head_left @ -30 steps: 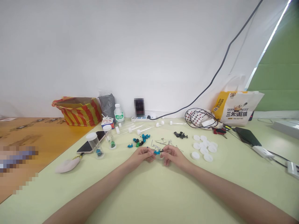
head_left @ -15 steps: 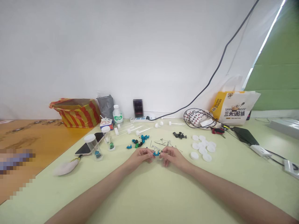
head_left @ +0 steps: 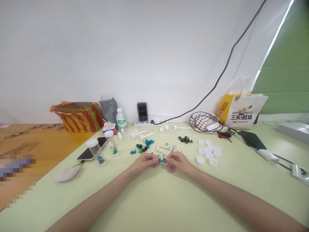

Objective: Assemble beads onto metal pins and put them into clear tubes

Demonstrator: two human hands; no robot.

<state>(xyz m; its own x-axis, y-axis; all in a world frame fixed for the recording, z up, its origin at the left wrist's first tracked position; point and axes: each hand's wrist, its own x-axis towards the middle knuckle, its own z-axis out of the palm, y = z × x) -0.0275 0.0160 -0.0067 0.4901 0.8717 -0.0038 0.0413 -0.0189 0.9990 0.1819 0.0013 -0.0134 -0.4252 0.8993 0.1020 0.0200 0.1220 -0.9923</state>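
A small blue plastic part [head_left: 161,159] sits between my two hands, just above the table. My left hand [head_left: 147,161] pinches its left end with closed fingers. Closed at the other end of the same part is my right hand [head_left: 176,160]; whether it also grips a thin rod there is too small to tell. Just beyond the fingers lie several thin metal rods [head_left: 172,148]. Blue, green and black small parts [head_left: 145,146] form a loose pile to the left, with a single blue piece [head_left: 133,151] beside it.
Black pieces [head_left: 185,140] and white round caps [head_left: 209,149] lie to the right. Two capped clear jars [head_left: 96,152] stand left near a phone [head_left: 84,154]. Capped tubes [head_left: 147,135] lie at the back. A cable [head_left: 214,87] hangs down to a power strip [head_left: 145,123].
My hands stay in nearly the same place. The blue part has turned slightly between the fingers, and the whole view has shifted a little.
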